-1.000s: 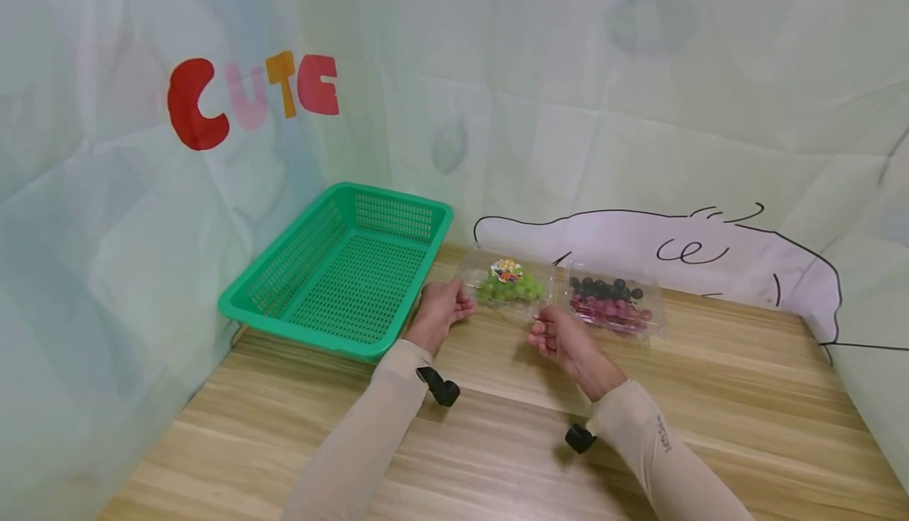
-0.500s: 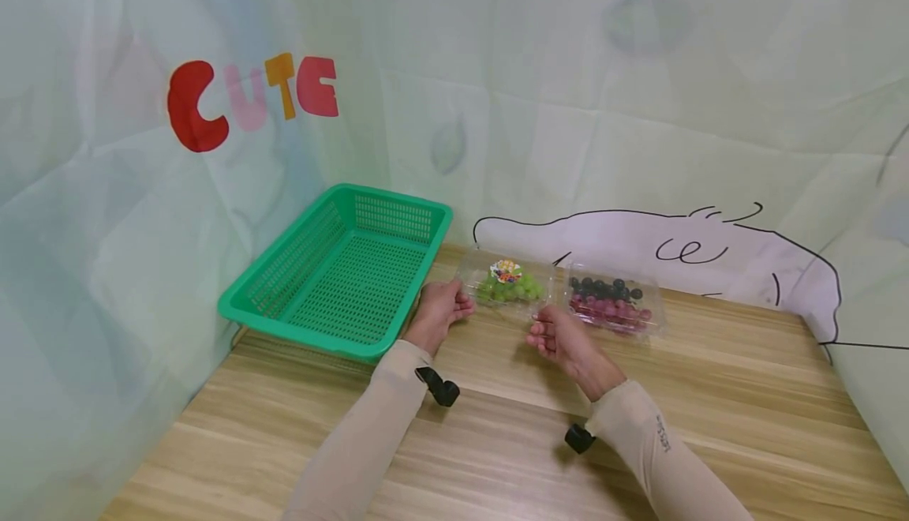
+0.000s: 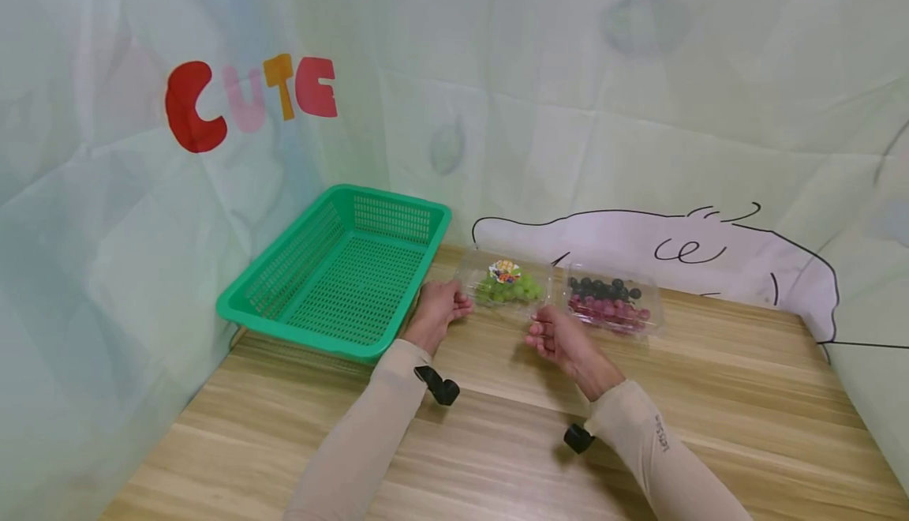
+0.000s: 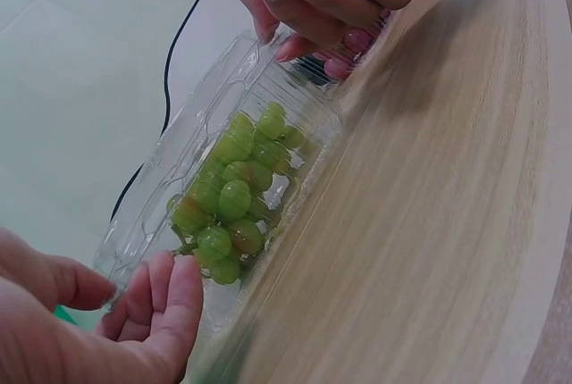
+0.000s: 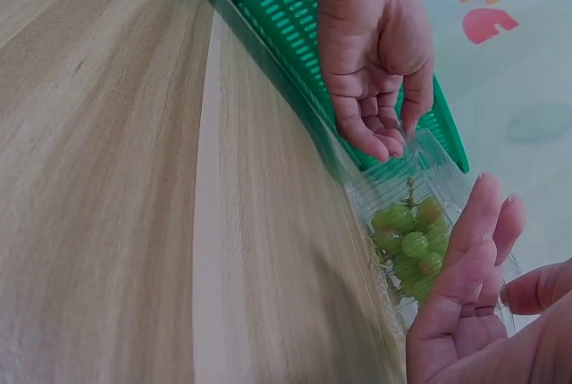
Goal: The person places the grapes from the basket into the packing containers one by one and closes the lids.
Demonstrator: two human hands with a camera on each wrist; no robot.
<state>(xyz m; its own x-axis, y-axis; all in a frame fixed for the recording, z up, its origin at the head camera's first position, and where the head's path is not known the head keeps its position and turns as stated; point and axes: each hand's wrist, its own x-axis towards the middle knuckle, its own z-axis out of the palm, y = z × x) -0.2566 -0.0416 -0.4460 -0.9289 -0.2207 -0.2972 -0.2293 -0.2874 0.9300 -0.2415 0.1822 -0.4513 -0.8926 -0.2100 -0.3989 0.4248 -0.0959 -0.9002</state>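
Observation:
A clear plastic clamshell box [image 3: 465, 268] of green grapes [image 4: 234, 198] stands at the back of the table, with a colourful round sticker [image 3: 505, 271] on its lid. My left hand [image 3: 439, 312] pinches the rim at its left corner between thumb and curled fingers. At the opposite front corner, my right hand [image 3: 568, 345] pinches the same rim. The grapes lie inside, and the lid covers them. Close beside my right hand is a second clear clamshell box [image 3: 656, 320] holding dark grapes [image 3: 604, 287] and red grapes [image 3: 614, 312].
A green plastic basket [image 3: 245, 306] with slotted walls stands to the left, close to my left hand. Fabric walls [image 3: 639, 110] with printed letters and a line drawing enclose the wooden table [image 3: 497, 458] at the back and sides.
Both hands stay at the corners of the green grape box, and the boxes and basket keep their places. Only a very slight shift of the head view shows.

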